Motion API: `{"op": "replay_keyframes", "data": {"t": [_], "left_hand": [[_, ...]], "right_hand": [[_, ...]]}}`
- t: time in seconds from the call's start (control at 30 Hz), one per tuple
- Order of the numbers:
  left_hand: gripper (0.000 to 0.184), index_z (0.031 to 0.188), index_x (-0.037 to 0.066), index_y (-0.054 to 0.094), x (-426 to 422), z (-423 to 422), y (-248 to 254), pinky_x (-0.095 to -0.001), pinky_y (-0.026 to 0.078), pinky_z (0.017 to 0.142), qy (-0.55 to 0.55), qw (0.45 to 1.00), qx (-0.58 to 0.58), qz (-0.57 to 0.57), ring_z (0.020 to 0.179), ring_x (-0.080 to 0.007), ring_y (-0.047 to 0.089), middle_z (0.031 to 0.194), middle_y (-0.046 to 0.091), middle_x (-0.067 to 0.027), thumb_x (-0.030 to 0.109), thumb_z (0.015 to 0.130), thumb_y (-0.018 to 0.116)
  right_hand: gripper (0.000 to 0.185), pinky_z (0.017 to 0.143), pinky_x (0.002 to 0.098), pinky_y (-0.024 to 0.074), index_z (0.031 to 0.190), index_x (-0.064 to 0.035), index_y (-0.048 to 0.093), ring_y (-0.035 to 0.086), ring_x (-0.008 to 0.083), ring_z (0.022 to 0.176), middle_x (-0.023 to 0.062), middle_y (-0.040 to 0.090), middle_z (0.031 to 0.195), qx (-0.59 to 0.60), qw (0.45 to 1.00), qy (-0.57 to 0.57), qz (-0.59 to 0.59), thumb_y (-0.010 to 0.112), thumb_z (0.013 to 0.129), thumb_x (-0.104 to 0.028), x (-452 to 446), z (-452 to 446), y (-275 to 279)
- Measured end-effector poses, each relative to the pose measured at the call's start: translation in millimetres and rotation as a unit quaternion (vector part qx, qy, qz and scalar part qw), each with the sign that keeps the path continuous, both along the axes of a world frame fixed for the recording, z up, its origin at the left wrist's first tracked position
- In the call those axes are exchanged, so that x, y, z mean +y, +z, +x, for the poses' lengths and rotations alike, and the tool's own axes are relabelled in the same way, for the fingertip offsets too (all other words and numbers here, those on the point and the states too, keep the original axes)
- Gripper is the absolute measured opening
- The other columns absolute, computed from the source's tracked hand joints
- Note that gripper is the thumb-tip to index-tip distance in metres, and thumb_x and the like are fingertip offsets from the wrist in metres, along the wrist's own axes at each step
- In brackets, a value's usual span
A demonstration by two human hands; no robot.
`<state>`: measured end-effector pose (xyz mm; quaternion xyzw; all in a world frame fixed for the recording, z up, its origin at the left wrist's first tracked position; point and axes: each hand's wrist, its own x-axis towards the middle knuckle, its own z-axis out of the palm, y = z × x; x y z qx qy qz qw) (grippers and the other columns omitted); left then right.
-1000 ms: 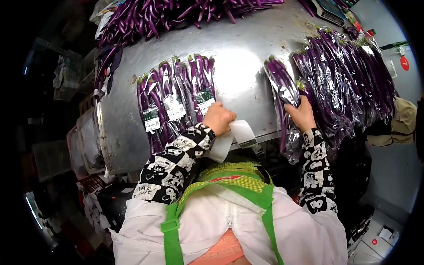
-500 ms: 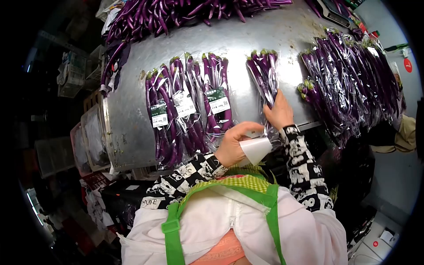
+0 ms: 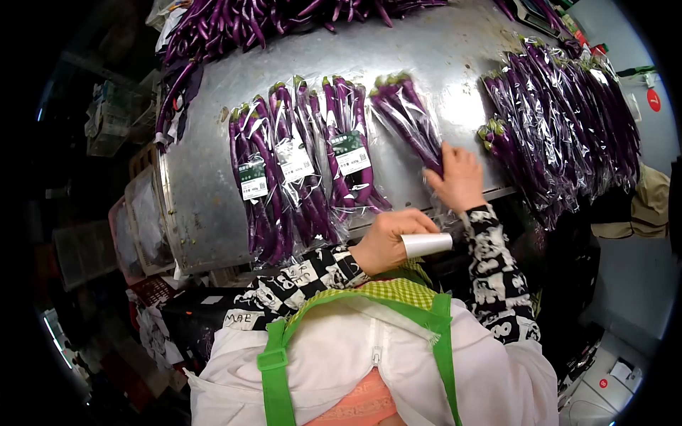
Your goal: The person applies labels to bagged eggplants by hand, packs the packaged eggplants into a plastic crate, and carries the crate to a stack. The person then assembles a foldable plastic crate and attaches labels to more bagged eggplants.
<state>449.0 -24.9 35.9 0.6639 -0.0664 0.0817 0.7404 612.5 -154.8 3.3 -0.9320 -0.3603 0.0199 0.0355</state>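
Nearest, the left hand [image 3: 387, 241] is curled closed over the table's near edge, thumb and fingers pinching a white strip [image 3: 428, 245] that sticks out curved towards the right hand [image 3: 460, 180]. The right hand is part-closed, thumb on one side and fingers on the other, clamped on the lower part of a clear bag [image 3: 412, 117] of eggplants. That bag lies slanted, stems away from the person and to the left, slightly blurred; no label shows on it. The two hands are near each other but apart.

To its left, packs [image 3: 284, 195] with white-and-green labels [image 3: 352, 162] lie side by side on the metal table [image 3: 202, 220]. Right of the right hand is a pile [image 3: 568, 131] of bagged eggplants. Farthest are loose eggplants [image 3: 249, 21] and, at right, a scale [image 3: 538, 17].
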Motion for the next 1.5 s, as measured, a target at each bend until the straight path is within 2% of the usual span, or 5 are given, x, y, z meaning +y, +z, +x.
{"op": "replay_keyframes", "data": {"t": [0.23, 0.37, 1.0, 1.37, 1.5], "left_hand": [[0.019, 0.094, 0.001, 0.068, 13.9, 5.2, 4.3, -0.0230, 0.052, 0.071, 0.094, 0.966, 0.152, -0.185, 0.079, -0.0106, 0.064, 0.087, 0.068, -0.0060, 0.000, 0.076, 0.073], [0.012, 0.093, -0.002, 0.067, 18.5, 12.9, -5.4, -0.0221, 0.052, 0.070, 0.120, 0.964, 0.153, -0.181, 0.076, -0.0087, 0.063, 0.085, 0.068, -0.0055, -0.001, 0.081, 0.067], [0.053, 0.079, -0.004, 0.067, 11.3, -12.4, -50.8, -0.0409, 0.050, 0.065, -0.013, 0.929, 0.336, 0.157, 0.068, -0.0351, 0.065, 0.071, 0.064, -0.0227, 0.048, 0.071, 0.074], [0.012, 0.072, 0.009, 0.064, 21.5, -31.7, -16.4, -0.0408, 0.046, 0.056, 0.130, 0.895, 0.115, 0.412, 0.061, -0.0305, 0.059, 0.070, 0.061, -0.0100, 0.015, 0.068, 0.073], [0.010, 0.072, 0.002, 0.064, 56.9, -4.5, -37.4, -0.0466, 0.032, 0.104, 0.295, 0.846, 0.104, 0.431, 0.124, -0.0403, 0.040, 0.128, 0.048, -0.0235, 0.004, 0.065, 0.071]], "right_hand": [[0.048, 0.091, 0.0429, 0.0385, 0.121, 0.0011, 0.051, 0.048, 0.0361, 0.108, 0.0194, 0.051, 0.116, 0.029, 0.953, -0.033, 0.298, 0.065, 0.085, -0.028, 5.6, -36.1, 6.7], [0.030, 0.072, 0.0217, 0.0445, 0.114, 0.0014, 0.058, 0.054, 0.0086, 0.084, 0.0032, 0.056, 0.098, 0.509, 0.711, -0.090, 0.477, 0.063, 0.088, -0.014, 1.2, -49.1, 66.3], [0.016, 0.079, 0.0294, 0.0431, 0.089, -0.0035, 0.069, 0.055, 0.0186, 0.086, 0.0074, 0.058, 0.088, 0.367, 0.846, -0.026, 0.386, 0.068, 0.079, -0.017, 27.9, 31.0, 19.3], [0.048, 0.097, 0.0472, 0.0305, 0.133, -0.0223, 0.045, 0.039, 0.0304, 0.114, 0.0111, 0.042, 0.124, 0.108, 0.963, -0.108, 0.224, 0.056, 0.089, -0.038, 66.5, 33.0, -74.1], [0.046, 0.094, 0.0439, 0.0349, 0.130, -0.0155, 0.047, 0.043, 0.0314, 0.109, 0.0142, 0.047, 0.116, 0.095, 0.960, -0.076, 0.253, 0.053, 0.090, -0.038, 66.6, 47.8, -81.4]]}}
